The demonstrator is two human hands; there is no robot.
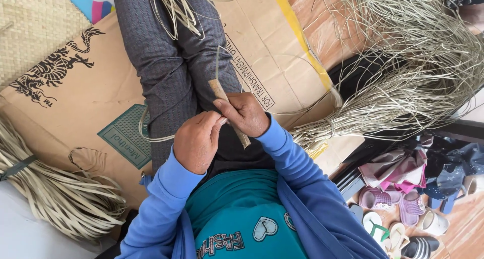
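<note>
— Stick [229, 112] first: we hold a short, flat wooden piece slanted across our lap, its upper end poking out above our right hand [244, 113] and its lower end showing just below the same hand. It looks stiff and light, something that will not bend under a firm squeeze.

— And the hands themselves?

— Our right hand is curled around the middle of the stick, thumb laid along its near side. Our left hand [196, 140] sits just beside and below it, knuckles up, its fingertips pressed together against the stick where the two hands meet. We judge they pinch a thin pale strip [154, 137] there, though the exact pinch is hidden by the fingers.

— How will that strip handle?

— Soft, springy and nearly weightless, we think. It loops away to the left of our left hand across the grey trousers [171, 67], and another fine strand arcs up and off to the right. Such fibre is probably slippery when dry and may split along its grain, so we would take it close to the stick, between thumb and forefinger, rather than far out where it whips.

— What lies around?

— Cardboard [91, 87] under our legs, a bundle of broad flat strips [55, 193] well off to the left, a large tied sheaf of thin fibres [403, 82] to the right, and sandals [393, 213] beyond our right elbow.
</note>
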